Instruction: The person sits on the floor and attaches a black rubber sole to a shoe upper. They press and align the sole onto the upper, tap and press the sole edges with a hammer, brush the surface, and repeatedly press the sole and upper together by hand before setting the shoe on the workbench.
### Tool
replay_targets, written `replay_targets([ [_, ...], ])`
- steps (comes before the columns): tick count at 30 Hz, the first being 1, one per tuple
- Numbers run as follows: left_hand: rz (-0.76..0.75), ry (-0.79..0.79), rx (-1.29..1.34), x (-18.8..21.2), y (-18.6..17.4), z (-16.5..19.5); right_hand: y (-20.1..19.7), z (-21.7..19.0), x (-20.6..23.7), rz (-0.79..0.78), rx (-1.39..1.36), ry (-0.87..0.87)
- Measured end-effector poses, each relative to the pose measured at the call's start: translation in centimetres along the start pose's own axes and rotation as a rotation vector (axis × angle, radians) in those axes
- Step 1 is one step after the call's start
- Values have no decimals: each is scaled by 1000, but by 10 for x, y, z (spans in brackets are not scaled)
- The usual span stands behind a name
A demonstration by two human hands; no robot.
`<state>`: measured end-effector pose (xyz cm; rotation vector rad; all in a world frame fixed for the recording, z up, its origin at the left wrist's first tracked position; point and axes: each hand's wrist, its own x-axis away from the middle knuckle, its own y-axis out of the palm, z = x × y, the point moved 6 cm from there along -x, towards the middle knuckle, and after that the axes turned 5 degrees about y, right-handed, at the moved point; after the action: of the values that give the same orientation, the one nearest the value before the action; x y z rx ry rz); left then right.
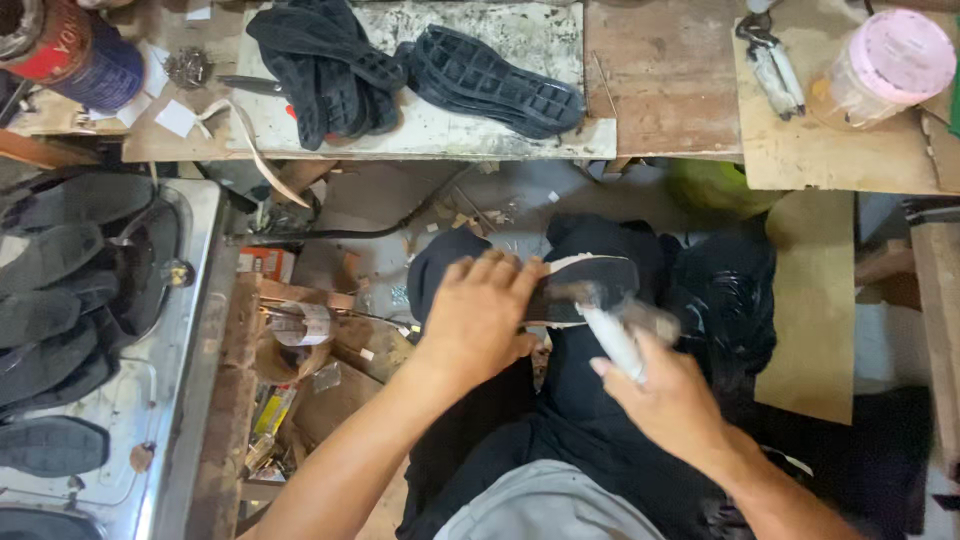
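two hands [478, 318], one hammer [612, 335], one pink-lidded jar [886, 65], one can [70, 50]

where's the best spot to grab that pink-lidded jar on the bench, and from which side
Probably around the clear body of the jar just below its pink lid, coming from the person's right hand side. It lies tilted with the lid facing up toward the camera, so the round wall is the graspable part. The pliers-like tool crowds its left side; the right looks freer.
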<state>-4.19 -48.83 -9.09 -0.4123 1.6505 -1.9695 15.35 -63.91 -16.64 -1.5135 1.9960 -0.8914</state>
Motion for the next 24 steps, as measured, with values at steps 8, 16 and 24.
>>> replay_targets([
  [8, -141, -13, -67, -5, 27, 7, -107, -87, 32, 149, -919, -440],
  [16, -118, 41, -77, -11, 29, 17, -27, 15, 45, 17, -163, 345],
  [24, -185, 7, -102, -15, 26, 15, -35, 6, 28, 304, 294, -35],
])
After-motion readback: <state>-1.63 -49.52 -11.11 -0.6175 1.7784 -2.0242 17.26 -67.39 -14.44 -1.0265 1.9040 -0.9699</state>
